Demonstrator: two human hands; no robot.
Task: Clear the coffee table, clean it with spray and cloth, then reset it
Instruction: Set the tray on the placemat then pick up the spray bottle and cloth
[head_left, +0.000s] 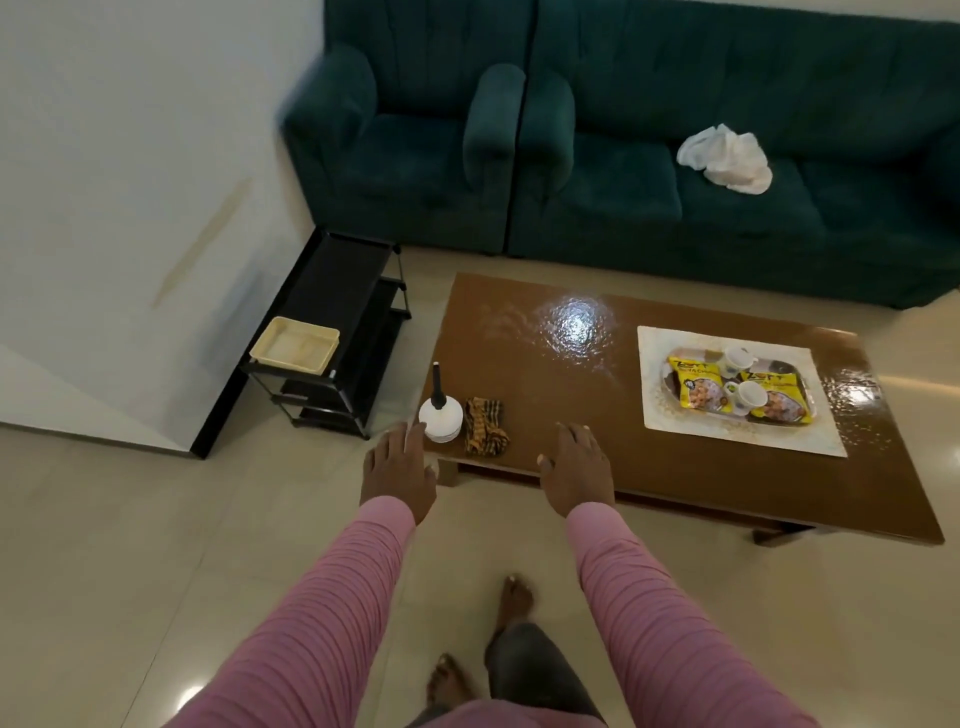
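Note:
The brown coffee table (571, 395) stands in front of me. At its near left corner are a white spray bottle (440, 415) with a black nozzle and a folded striped cloth (485, 427). On the right, a white mat (675, 415) carries a tray (670, 387) with two yellow snack packets (693, 387) and two white cups (750, 397). My left hand (400, 470) hovers flat just left of the bottle, holding nothing. Over the table's near edge, to the right of the cloth, my right hand (576, 467) is spread with straight fingers and holds nothing.
A black shelf rack (337, 332) with a cream tray (295, 345) on top stands left of the table by the wall. A green armchair (410, 150) and sofa (753, 156) lie behind, with a white bag (727, 158) on the sofa seat.

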